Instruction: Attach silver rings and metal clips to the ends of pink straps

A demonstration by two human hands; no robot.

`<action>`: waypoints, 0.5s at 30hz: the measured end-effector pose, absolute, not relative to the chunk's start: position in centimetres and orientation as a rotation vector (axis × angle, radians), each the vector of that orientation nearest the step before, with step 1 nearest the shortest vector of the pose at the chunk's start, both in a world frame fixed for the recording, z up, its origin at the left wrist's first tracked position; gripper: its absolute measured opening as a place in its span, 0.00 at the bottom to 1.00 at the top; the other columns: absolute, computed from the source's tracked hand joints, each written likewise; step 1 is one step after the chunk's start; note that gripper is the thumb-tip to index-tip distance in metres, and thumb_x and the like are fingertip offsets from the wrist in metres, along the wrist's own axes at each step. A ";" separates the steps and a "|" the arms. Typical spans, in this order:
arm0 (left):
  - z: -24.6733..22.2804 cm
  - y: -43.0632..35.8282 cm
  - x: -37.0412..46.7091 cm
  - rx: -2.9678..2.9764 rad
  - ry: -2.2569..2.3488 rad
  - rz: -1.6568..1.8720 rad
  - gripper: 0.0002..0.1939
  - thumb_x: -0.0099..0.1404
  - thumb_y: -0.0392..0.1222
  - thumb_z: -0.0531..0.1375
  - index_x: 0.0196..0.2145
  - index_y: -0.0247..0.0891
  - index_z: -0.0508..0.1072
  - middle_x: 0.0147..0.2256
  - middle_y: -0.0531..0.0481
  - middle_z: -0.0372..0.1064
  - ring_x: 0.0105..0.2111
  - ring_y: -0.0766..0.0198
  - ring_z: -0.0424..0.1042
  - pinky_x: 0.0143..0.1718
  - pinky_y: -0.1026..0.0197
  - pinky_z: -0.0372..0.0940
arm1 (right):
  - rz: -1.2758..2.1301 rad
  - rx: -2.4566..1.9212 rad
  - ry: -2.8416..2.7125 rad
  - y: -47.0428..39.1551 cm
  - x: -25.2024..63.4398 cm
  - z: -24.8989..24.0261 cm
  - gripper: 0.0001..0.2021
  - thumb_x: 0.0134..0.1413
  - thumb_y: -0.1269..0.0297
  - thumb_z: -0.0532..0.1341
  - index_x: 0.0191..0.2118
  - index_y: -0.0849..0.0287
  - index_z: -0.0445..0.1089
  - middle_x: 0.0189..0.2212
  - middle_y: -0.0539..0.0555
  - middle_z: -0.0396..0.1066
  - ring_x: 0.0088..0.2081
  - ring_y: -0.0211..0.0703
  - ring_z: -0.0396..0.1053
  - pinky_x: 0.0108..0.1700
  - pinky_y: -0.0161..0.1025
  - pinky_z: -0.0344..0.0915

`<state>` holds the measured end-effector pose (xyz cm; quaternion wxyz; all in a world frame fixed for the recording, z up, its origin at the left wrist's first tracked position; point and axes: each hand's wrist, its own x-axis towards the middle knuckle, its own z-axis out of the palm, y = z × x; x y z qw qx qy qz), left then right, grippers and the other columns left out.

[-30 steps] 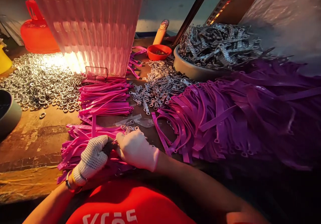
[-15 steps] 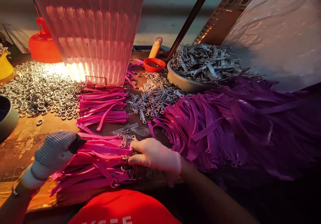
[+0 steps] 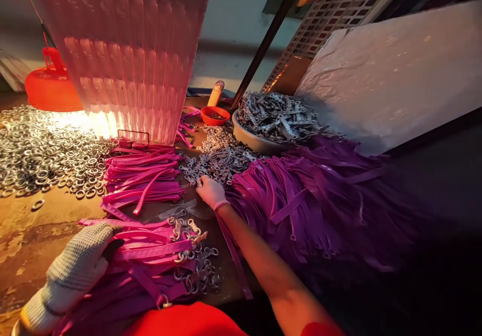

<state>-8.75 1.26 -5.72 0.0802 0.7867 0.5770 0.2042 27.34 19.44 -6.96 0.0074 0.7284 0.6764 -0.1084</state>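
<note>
Head view, left hand low, right hand stretched forward

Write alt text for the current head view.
A gloved right hand is at a pile of metal clasps; the gloved left hand is at pink straps. A red lamp shines on metal rings at left.
</note>
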 end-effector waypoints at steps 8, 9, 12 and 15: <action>-11.3 3.0 -9.7 2.589 1.705 0.527 0.31 0.54 0.35 0.56 0.56 0.37 0.73 0.56 0.36 0.72 0.56 0.41 0.71 0.61 0.39 0.62 | -0.266 2.230 2.191 17.8 29.0 -6.2 0.09 0.65 0.64 0.57 0.44 0.55 0.75 0.44 0.55 0.79 0.46 0.43 0.75 0.42 0.34 0.61; -11.7 3.0 -9.7 2.592 1.709 0.532 0.31 0.55 0.35 0.56 0.57 0.36 0.72 0.56 0.35 0.72 0.56 0.41 0.71 0.61 0.39 0.62 | -0.252 2.231 2.192 17.6 28.9 -6.1 0.10 0.65 0.65 0.56 0.44 0.56 0.74 0.44 0.56 0.79 0.47 0.43 0.75 0.42 0.34 0.61; -12.2 3.0 -9.6 2.575 1.700 0.545 0.30 0.55 0.35 0.56 0.57 0.36 0.72 0.54 0.36 0.73 0.54 0.43 0.73 0.60 0.41 0.63 | -0.216 2.247 2.171 17.6 28.5 -6.4 0.11 0.66 0.67 0.55 0.48 0.59 0.73 0.47 0.60 0.77 0.47 0.44 0.75 0.43 0.35 0.62; -11.9 2.9 -9.2 2.540 1.740 0.565 0.30 0.54 0.35 0.55 0.56 0.37 0.72 0.55 0.37 0.73 0.55 0.44 0.72 0.61 0.42 0.62 | -0.227 2.253 2.162 18.2 27.9 -7.1 0.14 0.65 0.61 0.59 0.51 0.60 0.71 0.47 0.62 0.76 0.46 0.45 0.75 0.43 0.36 0.63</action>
